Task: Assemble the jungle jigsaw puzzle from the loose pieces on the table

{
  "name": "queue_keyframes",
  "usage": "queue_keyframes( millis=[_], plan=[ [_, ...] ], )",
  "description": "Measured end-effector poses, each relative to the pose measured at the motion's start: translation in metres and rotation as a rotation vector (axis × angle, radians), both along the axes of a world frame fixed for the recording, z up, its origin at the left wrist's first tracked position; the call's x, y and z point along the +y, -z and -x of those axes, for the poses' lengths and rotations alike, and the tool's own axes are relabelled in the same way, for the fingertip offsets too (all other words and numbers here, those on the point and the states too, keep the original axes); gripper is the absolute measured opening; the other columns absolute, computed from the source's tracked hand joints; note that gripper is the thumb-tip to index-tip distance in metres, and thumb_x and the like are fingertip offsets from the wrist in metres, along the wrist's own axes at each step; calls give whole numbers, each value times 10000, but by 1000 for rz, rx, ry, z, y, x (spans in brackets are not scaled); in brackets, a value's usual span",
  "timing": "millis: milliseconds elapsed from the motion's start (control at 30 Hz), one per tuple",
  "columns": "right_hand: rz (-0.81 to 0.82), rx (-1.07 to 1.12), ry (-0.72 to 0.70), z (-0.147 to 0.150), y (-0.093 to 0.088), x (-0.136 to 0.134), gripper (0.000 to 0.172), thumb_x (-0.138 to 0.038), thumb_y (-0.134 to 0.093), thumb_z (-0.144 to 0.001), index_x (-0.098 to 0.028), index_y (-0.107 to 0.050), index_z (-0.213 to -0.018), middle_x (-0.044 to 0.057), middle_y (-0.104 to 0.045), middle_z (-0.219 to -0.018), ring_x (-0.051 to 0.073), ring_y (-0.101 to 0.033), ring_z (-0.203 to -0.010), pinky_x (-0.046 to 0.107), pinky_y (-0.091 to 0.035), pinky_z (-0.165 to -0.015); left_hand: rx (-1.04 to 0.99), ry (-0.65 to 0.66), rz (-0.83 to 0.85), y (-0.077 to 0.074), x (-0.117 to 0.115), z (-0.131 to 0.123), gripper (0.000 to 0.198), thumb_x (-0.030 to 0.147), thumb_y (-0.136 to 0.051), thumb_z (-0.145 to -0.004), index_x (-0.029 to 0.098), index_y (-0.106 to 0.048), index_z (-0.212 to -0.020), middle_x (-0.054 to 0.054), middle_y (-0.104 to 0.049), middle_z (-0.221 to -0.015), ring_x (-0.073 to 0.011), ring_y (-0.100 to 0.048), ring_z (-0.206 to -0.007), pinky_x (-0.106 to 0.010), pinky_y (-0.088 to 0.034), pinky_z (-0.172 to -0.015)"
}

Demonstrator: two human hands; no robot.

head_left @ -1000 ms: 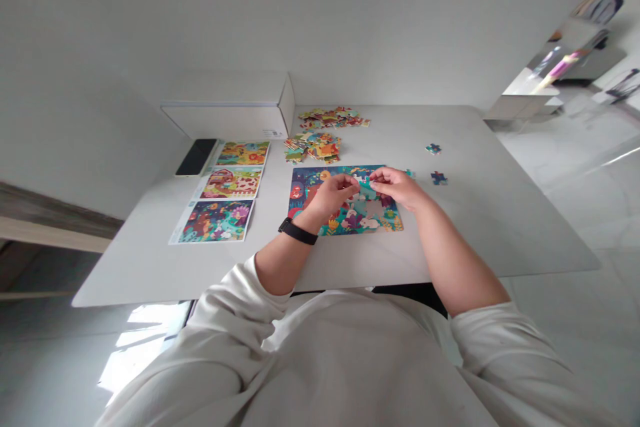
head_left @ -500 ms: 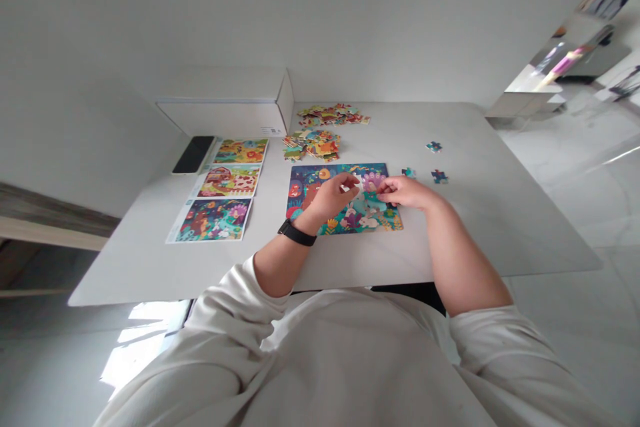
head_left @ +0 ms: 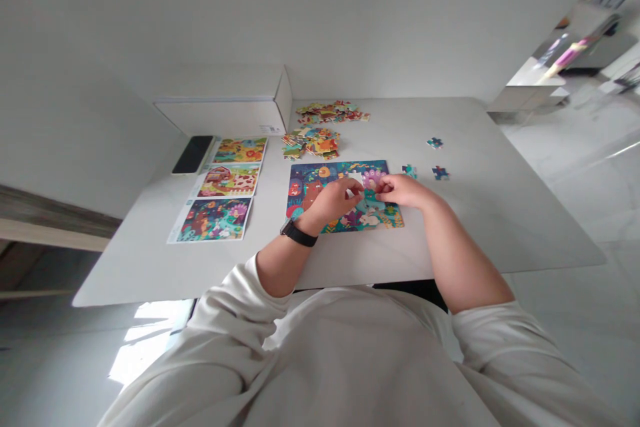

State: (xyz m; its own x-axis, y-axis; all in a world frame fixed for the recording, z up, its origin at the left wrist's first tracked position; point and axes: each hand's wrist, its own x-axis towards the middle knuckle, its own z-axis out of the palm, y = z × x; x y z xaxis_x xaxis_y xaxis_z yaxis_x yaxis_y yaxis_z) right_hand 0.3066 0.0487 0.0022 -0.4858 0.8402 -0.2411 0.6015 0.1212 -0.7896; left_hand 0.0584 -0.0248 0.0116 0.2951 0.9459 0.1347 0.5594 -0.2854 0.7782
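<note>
A nearly assembled colourful jigsaw puzzle [head_left: 305, 180] of a jungle scene lies on the white table [head_left: 475, 213] in front of me. My left hand [head_left: 333, 200], with a black watch band [head_left: 299, 233] on the wrist, rests over its middle. My right hand [head_left: 403, 190] comes in from the right, and its fingertips meet the puzzle beside a pink flower piece [head_left: 371, 179]. A pale gap [head_left: 356, 177] shows between the hands. The hands hide the pieces below them, so I cannot tell whether either holds one.
Two heaps of loose pieces [head_left: 310, 143] lie beyond the puzzle. Several small loose pieces [head_left: 441, 173] sit to its right. Three picture cards [head_left: 227, 180] and a black phone [head_left: 193, 154] lie at the left, with a white box [head_left: 223, 110] behind them.
My hands have drawn closer together over the middle of the puzzle. The right hand has moved off the pink flower piece, leaving it in view.
</note>
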Motion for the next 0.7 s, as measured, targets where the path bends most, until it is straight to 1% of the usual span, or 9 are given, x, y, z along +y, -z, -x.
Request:
queue_keyframes(
  millis=[133, 267, 400, 567, 700],
  plan=[
    [-82, -91, -36, 0, -1, -1, 170, -230, -879, -768, -236, -715, -809, -4, -730, -743, 189, -648, -705, 303, -467, -684, 111, 93, -65, 4, 0, 2, 202, 182, -723, -887, 218, -803, -1070, -56, -768, -1067, -154, -646, -755, -280, -542, -815],
    [-134, -93, -62, 1, 1, -3, 168, -213, -872, -775, -248, -709, -799, -12, -737, -751, 196, -663, -725, 305, -467, -694, 183, 147, -97, 9, -1, 2, 232, 190, -735, -879, 255, -820, -1085, -58, -765, -1085, -208, -698, -908, -302, -555, -897],
    [-201, -120, -85, 2, 1, -6, 138, -203, -840, -801, -256, -713, -800, -1, -749, -785, 207, -670, -749, 326, -471, -717, 211, 164, -87, 8, -2, 3, 236, 219, -735, -900, 285, -839, -1102, -65, -757, -1141, -242, -715, -1034, -320, -555, -948],
    [-273, -206, -112, 3, -3, -8, 124, -209, -829, -803, -255, -719, -769, 17, -763, -808, 217, -671, -776, 335, -462, -712, 224, 170, -81, 6, -4, 3, 229, 240, -741, -915, 298, -864, -1100, -65, -751, -1174, -247, -720, -1056, -327, -559, -971],
    [-290, -217, -111, 4, -6, -10, 131, -223, -853, -783, -257, -728, -763, 17, -762, -788, 211, -664, -754, 333, -464, -703, 238, 177, -77, 7, -4, 2, 230, 229, -727, -919, 300, -876, -1079, -56, -748, -1169, -235, -723, -1034, -319, -563, -960]
  ],
)
